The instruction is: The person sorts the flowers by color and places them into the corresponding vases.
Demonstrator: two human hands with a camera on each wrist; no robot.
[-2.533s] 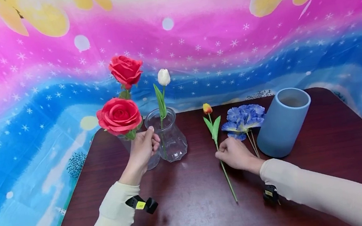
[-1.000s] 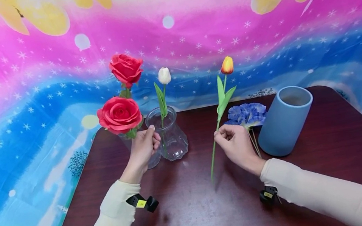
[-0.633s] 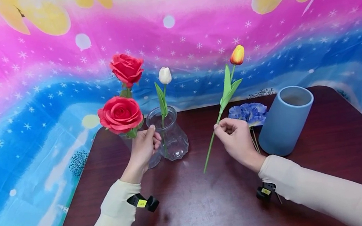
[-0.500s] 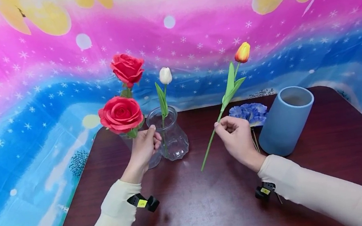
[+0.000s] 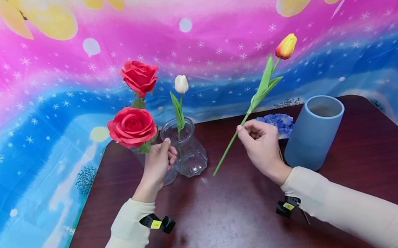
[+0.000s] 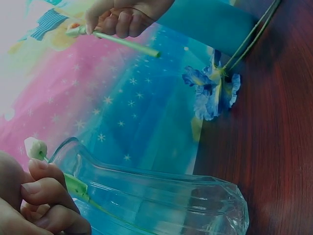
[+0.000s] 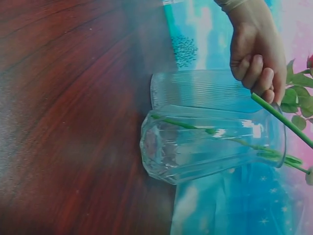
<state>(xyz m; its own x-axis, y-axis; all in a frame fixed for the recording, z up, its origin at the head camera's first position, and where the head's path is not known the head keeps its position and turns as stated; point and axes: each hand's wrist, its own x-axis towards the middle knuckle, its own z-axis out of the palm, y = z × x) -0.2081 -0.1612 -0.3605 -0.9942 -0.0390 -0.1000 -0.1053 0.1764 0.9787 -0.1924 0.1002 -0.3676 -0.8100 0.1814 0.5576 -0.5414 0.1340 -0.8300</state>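
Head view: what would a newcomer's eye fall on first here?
Two large red roses stand left of centre, one above the other. Right of centre, the right hand pinches a yellow-orange tulip, tilted above the table. Behind them, a vivid pink-and-blue backdrop fills the top.

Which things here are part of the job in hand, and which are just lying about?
Likely in the job:
- right hand, pinching the orange tulip
- left hand, at the rim of the tulip vase
- white tulip, in that vase

Seemingly just about:
- roses
- ribbed vase
- blue vase
- blue flowers
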